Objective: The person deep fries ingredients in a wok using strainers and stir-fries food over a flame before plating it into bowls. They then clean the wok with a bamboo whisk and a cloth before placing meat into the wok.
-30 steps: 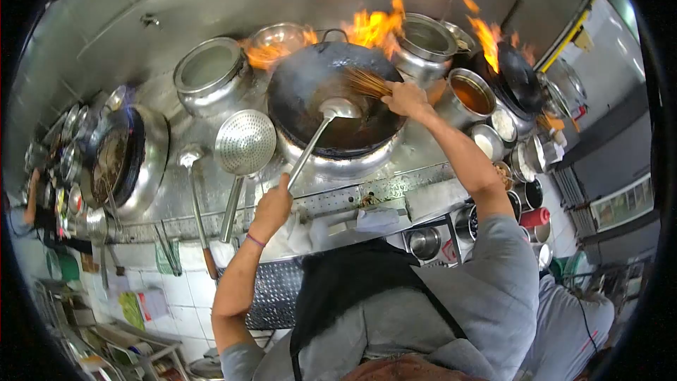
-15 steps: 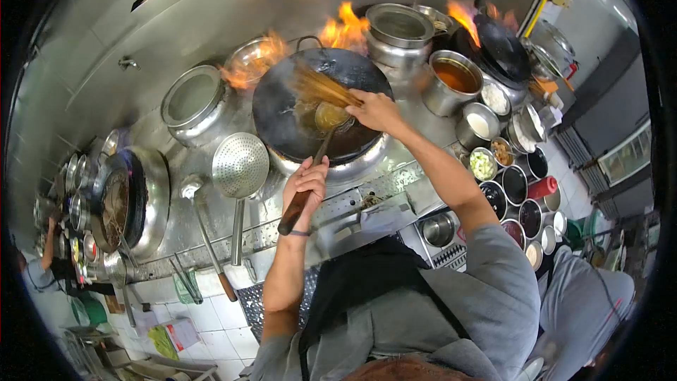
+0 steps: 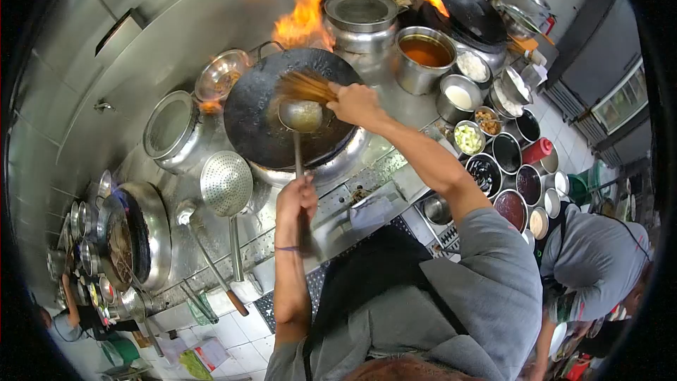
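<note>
A ladle (image 3: 301,117) is gripped in my left hand (image 3: 296,200), its wooden handle running back past my wrist. Its bowl sits over the dark wok (image 3: 250,123) and holds some pale, murky liquid. My right hand (image 3: 356,104) is closed round the butt of a bamboo wok brush (image 3: 303,87). The bristles point left, at the far rim of the ladle bowl, and are a little blurred. Whether they touch the bowl, I cannot tell. The wok rests on a steel burner ring.
Flames (image 3: 303,20) rise behind the wok. A perforated skimmer (image 3: 226,183) and another ladle (image 3: 186,212) lie to the left. On the right stand a pot of orange-brown liquid (image 3: 425,51) and several seasoning tins (image 3: 505,152). A co-worker (image 3: 596,250) bends at far right.
The view has swung right. The ladle bowl has come clear of the bristles and now shows its contents. Flames left of the wok have shrunk. The co-worker's arm has come into view.
</note>
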The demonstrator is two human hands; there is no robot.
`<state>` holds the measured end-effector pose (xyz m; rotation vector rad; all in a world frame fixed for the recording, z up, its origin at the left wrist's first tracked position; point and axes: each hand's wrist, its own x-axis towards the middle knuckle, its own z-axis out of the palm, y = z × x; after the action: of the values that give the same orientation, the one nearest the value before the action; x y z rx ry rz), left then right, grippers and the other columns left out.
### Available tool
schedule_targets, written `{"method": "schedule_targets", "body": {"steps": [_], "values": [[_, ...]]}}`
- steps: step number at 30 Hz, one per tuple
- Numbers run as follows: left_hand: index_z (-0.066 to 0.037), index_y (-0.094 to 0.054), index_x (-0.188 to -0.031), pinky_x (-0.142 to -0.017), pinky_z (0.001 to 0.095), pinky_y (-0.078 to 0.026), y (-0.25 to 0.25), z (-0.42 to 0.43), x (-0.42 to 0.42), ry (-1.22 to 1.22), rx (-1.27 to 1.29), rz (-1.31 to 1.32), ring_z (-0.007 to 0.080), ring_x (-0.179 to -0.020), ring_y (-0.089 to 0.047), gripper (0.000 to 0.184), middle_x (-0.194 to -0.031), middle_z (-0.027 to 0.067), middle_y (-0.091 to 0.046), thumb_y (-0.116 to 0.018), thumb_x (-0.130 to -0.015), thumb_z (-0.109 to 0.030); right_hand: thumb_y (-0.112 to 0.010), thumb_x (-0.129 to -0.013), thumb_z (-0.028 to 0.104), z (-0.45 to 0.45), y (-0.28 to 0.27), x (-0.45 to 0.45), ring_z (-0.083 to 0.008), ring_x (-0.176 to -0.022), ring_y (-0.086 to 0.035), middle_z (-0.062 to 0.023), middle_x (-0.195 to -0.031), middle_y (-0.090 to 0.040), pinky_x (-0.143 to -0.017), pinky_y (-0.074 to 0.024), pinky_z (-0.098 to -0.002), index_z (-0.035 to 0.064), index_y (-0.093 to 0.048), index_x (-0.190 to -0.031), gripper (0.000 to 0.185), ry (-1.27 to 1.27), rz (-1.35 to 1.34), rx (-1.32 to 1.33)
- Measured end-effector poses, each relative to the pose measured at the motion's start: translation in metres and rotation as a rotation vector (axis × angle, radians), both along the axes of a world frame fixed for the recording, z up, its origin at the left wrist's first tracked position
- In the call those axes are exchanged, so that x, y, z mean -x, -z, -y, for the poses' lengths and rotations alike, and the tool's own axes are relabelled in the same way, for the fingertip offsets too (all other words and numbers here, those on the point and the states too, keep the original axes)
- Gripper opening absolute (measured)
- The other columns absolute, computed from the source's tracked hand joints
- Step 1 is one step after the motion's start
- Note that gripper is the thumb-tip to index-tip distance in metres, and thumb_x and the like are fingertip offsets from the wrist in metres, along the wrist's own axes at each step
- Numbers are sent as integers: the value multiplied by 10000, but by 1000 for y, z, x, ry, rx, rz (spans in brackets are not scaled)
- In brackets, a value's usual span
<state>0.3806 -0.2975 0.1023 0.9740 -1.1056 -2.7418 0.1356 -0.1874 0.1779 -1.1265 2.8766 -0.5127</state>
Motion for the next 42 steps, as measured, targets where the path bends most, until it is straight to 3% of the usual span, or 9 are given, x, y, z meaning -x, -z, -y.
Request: {"method": "schedule_targets", "body": {"steps": [4, 10, 14, 18, 21, 24, 27, 31, 42], "values": [[16, -432, -1211, -595, 550, -464, -17, -48, -3, 103, 1391, 245, 530, -706, -613, 325, -740, 330, -616, -490, -917, -109, -671, -894, 430, -77, -8, 4, -394, -910, -700, -242, -1045, -698, -827, -536, -500, 131, -519, -1399, 606, 155, -19, 417], [13, -409, -1359, -695, 508, -508, 9, -86, 69, 199, 1331, -229, 487, -838, -637, 509, -883, 280, -650, -556, -879, -69, -714, -880, 466, -152, -2, 36, -131, -586, -590, -71, -849, -626, -433, -432, -252, 12, -508, -1293, 648, 343, 402, 846], [32, -460, -1305, -851, 501, -525, 51, -146, 140, 453, 1236, -8, 457, -989, -641, 466, -1040, 323, -639, -580, -875, -102, -757, -859, 294, -162, 13, 51, -162, -577, -592, -100, -906, -629, -399, -442, -288, 37, -498, -1196, 496, 269, 911, 1061], [160, -325, -1345, -611, 544, -511, 137, -219, 184, 307, 1126, -31, 461, -704, -650, 561, -774, 298, -649, -497, -855, -52, -684, -884, 167, -154, 26, 62, -202, -574, -599, -108, -850, -638, -434, -469, -327, 58, -513, -1159, 342, 266, 1174, 1070], [138, -358, -1240, -817, 505, -508, 158, -250, 205, 297, 1145, -192, 448, -902, -615, 448, -970, 338, -618, -468, -879, -104, -653, -906, 216, -141, 42, 80, -210, -732, -649, -125, -981, -673, -578, -531, -341, 116, -534, -1217, 348, 184, 1357, 972], [41, -625, -809, -685, 477, -487, 152, -249, 211, 584, 1395, -711, 396, -715, -580, 193, -834, 248, -619, -612, -737, -137, -707, -869, 308, -125, 43, 109, -217, -1028, -618, -82, -1165, -656, -820, -493, -371, 154, -557, -1303, 484, 71, 1121, 607], [-13, -689, -872, -658, 447, -522, 228, -264, 266, 524, 1338, -811, 301, -709, -674, 238, -781, 205, -673, -656, -816, -242, -689, -914, 216, -82, 49, 142, -240, -1225, -525, -118, -1387, -538, -1011, -413, -355, 43, -437, -1468, 633, -440, 882, 289], [-16, -680, -919, -680, 459, -504, 145, -191, 175, 439, 1186, -680, 350, -821, -670, 301, -826, 178, -680, -682, -755, -268, -674, -939, 245, 12, 9, 70, -251, -1233, -520, -146, -1410, -526, -1036, -390, -339, 8, -459, -1448, 601, -579, 614, -347], [-6, -658, -1207, -611, 323, -519, 43, -63, -131, -374, 762, -229, 155, -662, -673, 458, -770, 103, -732, -697, -761, -102, -563, -993, 331, 151, 97, 89, -337, -1205, -579, -226, -1338, -587, -992, -438, -377, -16, -466, -1426, 563, -921, 31, -312]]}}
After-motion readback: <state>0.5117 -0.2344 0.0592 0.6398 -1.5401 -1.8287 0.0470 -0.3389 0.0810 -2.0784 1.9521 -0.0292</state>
